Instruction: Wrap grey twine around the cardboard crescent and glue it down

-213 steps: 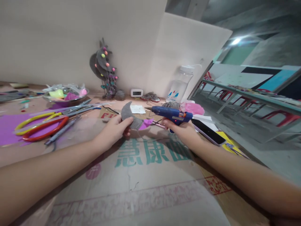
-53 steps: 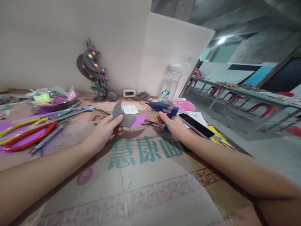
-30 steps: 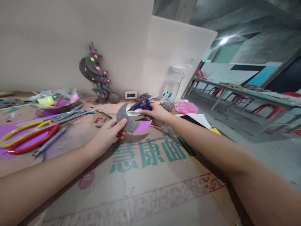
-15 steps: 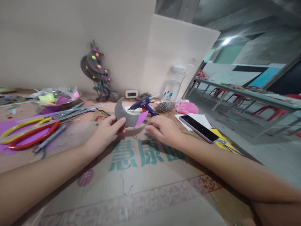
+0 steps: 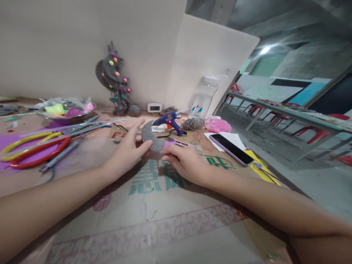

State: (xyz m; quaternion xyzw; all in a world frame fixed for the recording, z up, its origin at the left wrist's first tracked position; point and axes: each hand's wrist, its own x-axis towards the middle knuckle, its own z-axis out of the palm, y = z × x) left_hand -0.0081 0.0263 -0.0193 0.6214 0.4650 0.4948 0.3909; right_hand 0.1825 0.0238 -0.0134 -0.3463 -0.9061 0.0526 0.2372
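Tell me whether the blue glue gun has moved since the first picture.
Yes: judged against the white clock, the glue gun has shifted left, closer to it, out of the right hand.

The crescent (image 5: 151,137) sits between my left hand (image 5: 128,152) and my right hand (image 5: 189,163), above the cardboard (image 5: 154,227). Just beyond it lies the glue gun (image 5: 169,121), with the yarn (image 5: 193,124) on its right and the clock (image 5: 154,107) behind. Farther back, behind the yarn, stands the bottle (image 5: 202,98). To my right, the phone (image 5: 231,149) lies partly on paper (image 5: 239,141). To my left are the scissors (image 5: 41,153); behind them, the bowl (image 5: 66,119). Between bowl and clock, against the wall (image 5: 55,55), stands the ornament (image 5: 111,73).
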